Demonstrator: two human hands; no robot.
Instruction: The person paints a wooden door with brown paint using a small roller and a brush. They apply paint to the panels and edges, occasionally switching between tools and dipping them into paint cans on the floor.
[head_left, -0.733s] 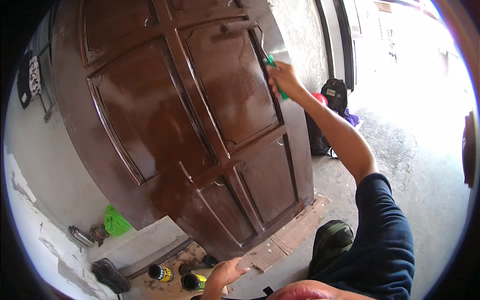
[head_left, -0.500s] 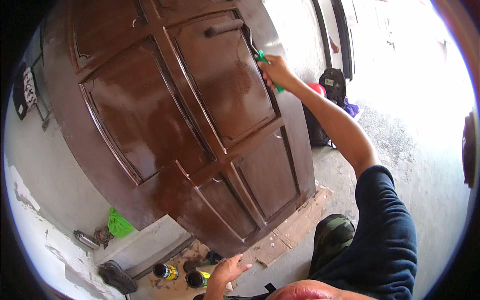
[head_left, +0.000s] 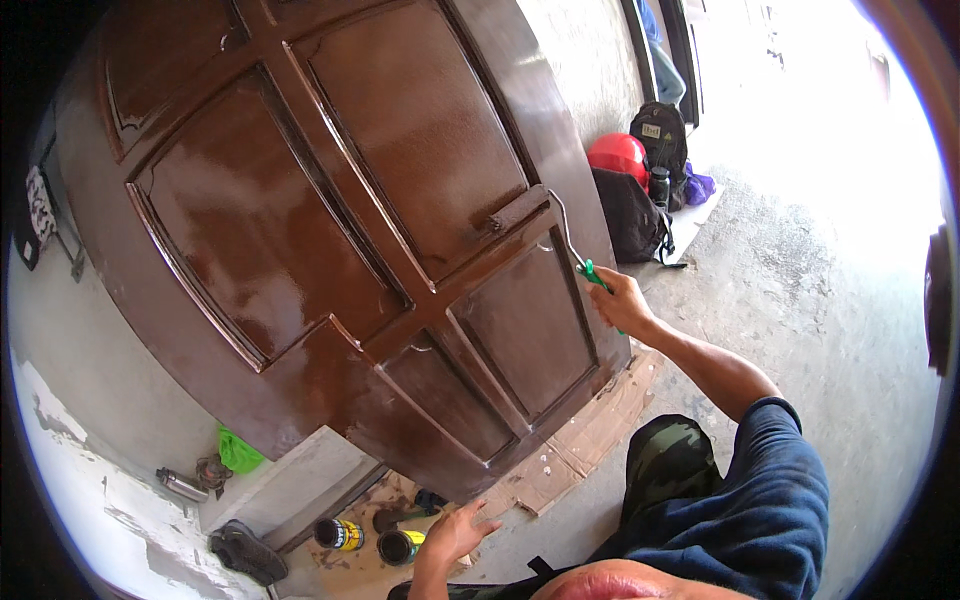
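1. Right hand [head_left: 622, 300] closes around the green handle of a small paint roller [head_left: 518, 210], arm stretched forward so the bent wire frame carries the roller sleeve flat against the door's cross rail, up and left of the knuckles.
2. Left hand [head_left: 458, 532] hangs low by the body, fingers spread and holding nothing, just right of two paint cans [head_left: 372, 540] on the floor.
3. Brown panelled door [head_left: 330, 230] leans in front of both hands, glossy and wet-looking, its lower edge resting on flattened cardboard [head_left: 570, 450] that shields the concrete.
4. Both cans stand upright within reach of the left hand; what they hold cannot be made out.
5. Beyond the right hand, a black backpack [head_left: 630, 215] and a red helmet [head_left: 618, 155] sit against the wall, well apart from the painting.
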